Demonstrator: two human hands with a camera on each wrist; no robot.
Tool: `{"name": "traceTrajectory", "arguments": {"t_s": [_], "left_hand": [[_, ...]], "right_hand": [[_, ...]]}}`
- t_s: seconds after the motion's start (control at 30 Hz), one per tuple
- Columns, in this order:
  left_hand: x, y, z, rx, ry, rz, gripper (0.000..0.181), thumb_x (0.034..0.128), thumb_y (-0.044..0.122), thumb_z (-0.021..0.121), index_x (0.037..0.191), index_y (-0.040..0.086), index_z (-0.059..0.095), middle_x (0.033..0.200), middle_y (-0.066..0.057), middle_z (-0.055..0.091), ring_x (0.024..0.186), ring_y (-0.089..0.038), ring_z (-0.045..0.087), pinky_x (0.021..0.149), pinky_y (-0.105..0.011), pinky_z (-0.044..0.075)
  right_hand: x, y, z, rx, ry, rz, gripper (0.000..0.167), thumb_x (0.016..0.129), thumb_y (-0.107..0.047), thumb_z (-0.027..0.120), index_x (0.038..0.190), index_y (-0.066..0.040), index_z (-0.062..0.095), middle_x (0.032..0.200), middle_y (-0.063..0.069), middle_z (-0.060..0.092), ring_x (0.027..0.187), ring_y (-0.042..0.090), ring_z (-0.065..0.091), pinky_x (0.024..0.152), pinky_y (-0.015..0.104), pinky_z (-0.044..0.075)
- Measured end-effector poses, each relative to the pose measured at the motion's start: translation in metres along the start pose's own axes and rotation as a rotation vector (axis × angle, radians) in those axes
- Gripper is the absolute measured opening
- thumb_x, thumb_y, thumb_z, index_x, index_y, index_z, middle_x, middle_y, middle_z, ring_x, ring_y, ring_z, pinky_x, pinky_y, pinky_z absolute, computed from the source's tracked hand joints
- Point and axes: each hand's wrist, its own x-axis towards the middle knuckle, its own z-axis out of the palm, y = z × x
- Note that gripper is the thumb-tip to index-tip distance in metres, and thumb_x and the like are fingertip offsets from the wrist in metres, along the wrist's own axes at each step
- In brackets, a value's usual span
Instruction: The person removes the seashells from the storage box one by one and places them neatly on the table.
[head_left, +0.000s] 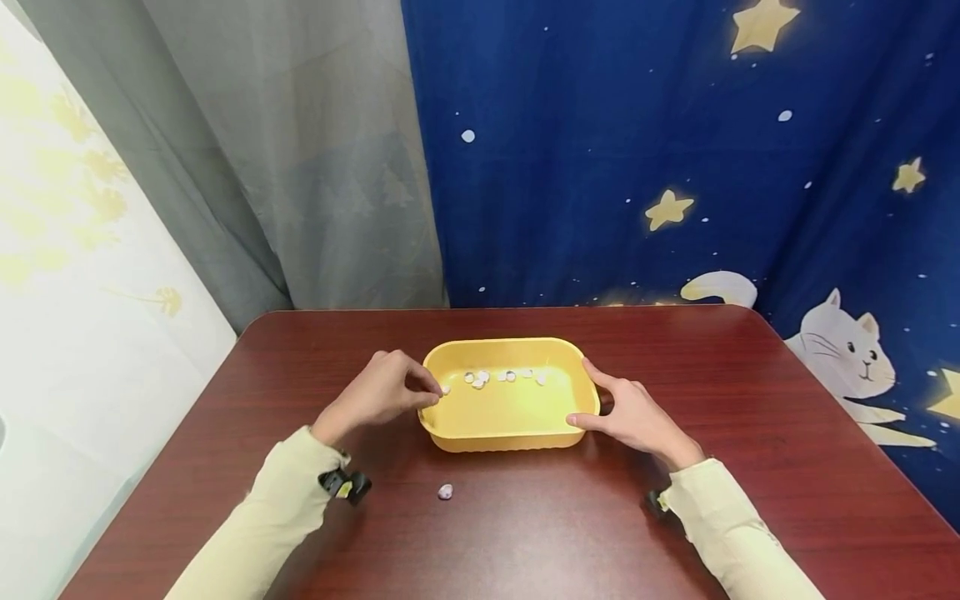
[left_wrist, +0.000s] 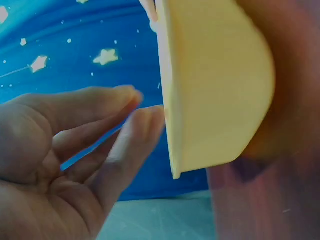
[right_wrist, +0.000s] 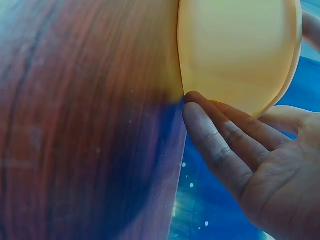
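Observation:
A yellow oblong plastic basin (head_left: 517, 429) stands on the table. Several small whitish pieces (head_left: 478, 383) lie across its floor, too small to tell their kind. My left hand (head_left: 381, 390) hovers at the basin's left rim, its fingertips just over the edge beside one small white piece (head_left: 446, 389). In the left wrist view a narrow gap shows between thumb and fingertips, with nothing visible in it. My right hand (head_left: 637, 414) holds the basin's right end, thumb on the rim and fingers against the outer wall (right_wrist: 235, 45).
One small pale, mottled lump (head_left: 446, 492) lies on the dark red wooden table (head_left: 525, 533) in front of the basin. Behind the table hang a grey curtain (head_left: 315, 167) and a blue starry curtain (head_left: 562, 167).

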Motion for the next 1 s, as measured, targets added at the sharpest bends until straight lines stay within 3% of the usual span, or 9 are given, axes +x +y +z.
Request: {"name": "traceTrajectory", "arguments": {"t_s": [0.1,0.2,0.47,0.73,0.87,1.0], "left_hand": [[0.018,0.001,-0.003,0.066,-0.058,-0.039,0.004,0.0844,0.018,0.08,0.087,0.016,0.082,0.084,0.005,0.077,0.075,-0.01,0.06,0.063,-0.023,0.048],[0.034,0.004,-0.001,0.124,-0.094,-0.038,0.004,0.0838,0.016,0.08,0.085,0.013,0.082,0.082,0.002,0.076,0.075,-0.011,0.061,0.064,-0.023,0.048],[0.064,0.014,0.008,0.284,-0.185,0.043,0.01,0.0768,0.003,0.076,0.075,0.013,0.08,0.076,0.004,0.075,0.072,-0.01,0.06,0.064,-0.021,0.047],[0.084,0.017,0.018,0.394,-0.278,-0.034,0.014,0.0757,-0.003,0.073,0.076,0.01,0.077,0.076,0.0,0.07,0.075,-0.017,0.057,0.057,-0.022,0.044],[0.088,0.016,0.024,0.414,-0.31,-0.033,0.014,0.0746,-0.005,0.075,0.079,0.009,0.076,0.079,-0.001,0.067,0.077,-0.017,0.054,0.055,-0.021,0.043],[0.089,0.016,0.028,0.428,-0.313,-0.019,0.017,0.0757,-0.008,0.071,0.071,0.008,0.071,0.068,0.0,0.056,0.068,-0.016,0.048,0.049,-0.021,0.038]], "right_hand": [[0.0,0.0,0.001,-0.001,-0.001,-0.009,0.099,0.082,-0.049,0.079,0.156,-0.003,0.03,0.118,0.012,0.074,0.099,0.017,0.073,0.089,0.038,0.055],[0.0,0.0,0.001,0.0,0.007,-0.011,0.099,0.082,-0.048,0.079,0.156,-0.003,0.031,0.119,0.013,0.074,0.1,0.018,0.073,0.09,0.04,0.055],[0.001,-0.002,0.001,0.018,0.013,0.013,0.1,0.081,-0.047,0.08,0.157,-0.006,0.03,0.125,0.012,0.072,0.102,0.018,0.073,0.094,0.041,0.053],[0.001,-0.001,0.001,0.016,0.013,0.022,0.099,0.081,-0.046,0.08,0.157,-0.007,0.03,0.127,0.012,0.071,0.104,0.018,0.072,0.096,0.043,0.053],[0.001,0.001,0.001,0.007,0.016,0.021,0.1,0.081,-0.049,0.079,0.157,-0.008,0.03,0.124,0.011,0.072,0.103,0.017,0.072,0.095,0.042,0.053],[0.0,0.0,0.002,0.002,0.016,0.016,0.1,0.081,-0.049,0.079,0.157,-0.007,0.03,0.122,0.01,0.073,0.102,0.016,0.072,0.092,0.039,0.053]]}}
